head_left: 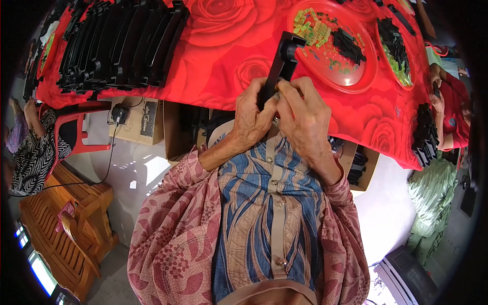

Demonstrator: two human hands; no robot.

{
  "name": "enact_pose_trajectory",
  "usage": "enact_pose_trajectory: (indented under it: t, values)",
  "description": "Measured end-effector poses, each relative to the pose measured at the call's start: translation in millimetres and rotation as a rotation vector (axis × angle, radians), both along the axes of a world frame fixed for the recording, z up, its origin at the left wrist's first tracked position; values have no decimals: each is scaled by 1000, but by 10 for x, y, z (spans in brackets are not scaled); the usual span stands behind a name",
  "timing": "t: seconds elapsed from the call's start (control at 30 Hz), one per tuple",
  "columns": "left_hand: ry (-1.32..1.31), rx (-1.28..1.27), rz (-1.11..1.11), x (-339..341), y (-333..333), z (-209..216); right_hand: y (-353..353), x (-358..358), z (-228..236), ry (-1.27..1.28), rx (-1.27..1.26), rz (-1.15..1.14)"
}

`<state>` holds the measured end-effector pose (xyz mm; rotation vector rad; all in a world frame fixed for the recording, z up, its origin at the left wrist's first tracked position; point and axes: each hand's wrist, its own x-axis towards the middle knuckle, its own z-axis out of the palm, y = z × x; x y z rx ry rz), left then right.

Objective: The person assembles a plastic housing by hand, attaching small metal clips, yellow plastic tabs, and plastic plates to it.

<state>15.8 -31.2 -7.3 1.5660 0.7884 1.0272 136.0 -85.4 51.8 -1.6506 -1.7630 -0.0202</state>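
Held up in front of my chest is a long black plastic part [282, 63], tilted, with a rounded hollow at its upper end. My left hand [253, 116] is closed around its lower end. The bent fingers of my right hand [306, 114] pinch close against the same part, by my left thumb; what sits between them is hidden. Beyond my right hand, a round red tray [335, 84] on the table holds translucent yellow-green pieces [312, 29] and a heap of small black pieces [348, 46].
A red rose-patterned cloth [223, 61] covers the table. Rows of black parts [122, 46] are stacked at the left. A second red tray [389, 66] lies at the right. Another person [450, 107] works at the right edge. Cardboard boxes [147, 122] stand beneath the table.
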Motion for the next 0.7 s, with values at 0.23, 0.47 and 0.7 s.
enact_pose_trajectory:
  t: [0.23,0.47,0.7]
  values:
    - [41,-41,-13,-12,28,65,-39,-35,-14,-187,-38,-44]
    - [26,-57,0,-5,26,79,-100,-32,-2,172,-11,-66]
    - [69,-55,-35,-23,-10,144,-39,-45,90,822,-159,-202]
